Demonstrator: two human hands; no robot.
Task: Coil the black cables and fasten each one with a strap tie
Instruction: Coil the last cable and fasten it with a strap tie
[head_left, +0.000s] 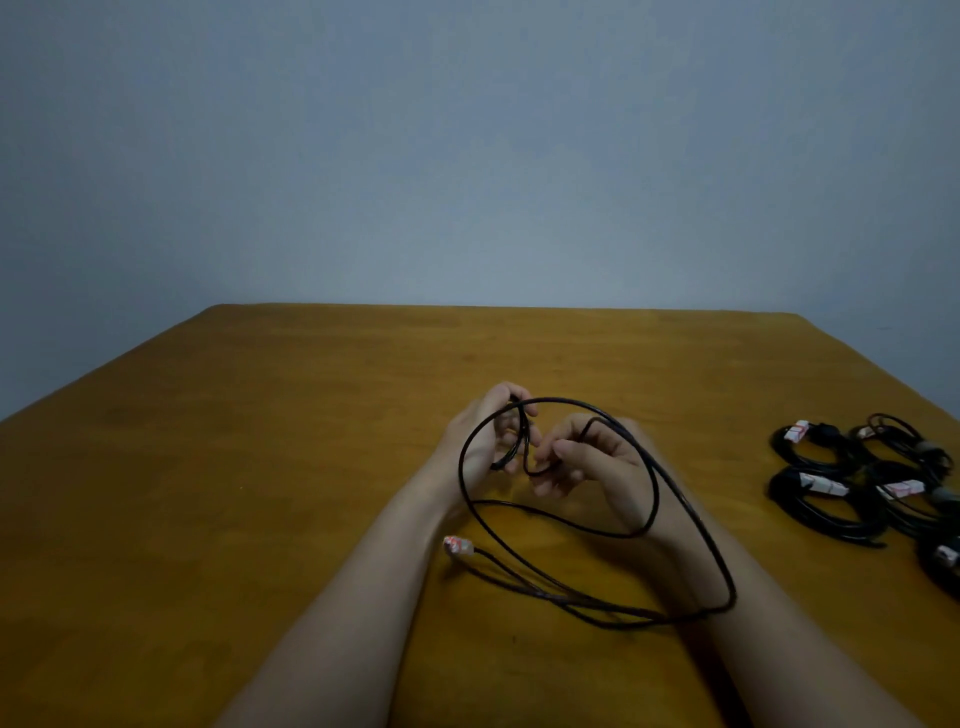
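Both hands are raised a little above the middle of the wooden table (260, 467), close together, each grasping part of one black cable (696, 519). The left hand (488, 436) is curled shut around a short doubled run of the cable, its fingers (511, 395) folded over the strands at the top. The right hand (587, 462) sits just beside it, pinching a small bend of the same cable between thumb and fingertips (550, 449).

From the left hand's grip a wide loop arcs over both hands, crosses the back of the right wrist and drops toward the near edge of the surface, where it turns back under the right forearm. A second loop hangs down in front of the left wrist and sweeps across between the two forearms. The loose tail lies on the surface between the forearms and ends in a clear plug with red markings (457, 545), resting just beside the left forearm.

Near the right edge of the table, well apart from the hands, lies a cluster of coiled black cables (831, 514) with white and red plugs showing; their fastenings are too small to make out.
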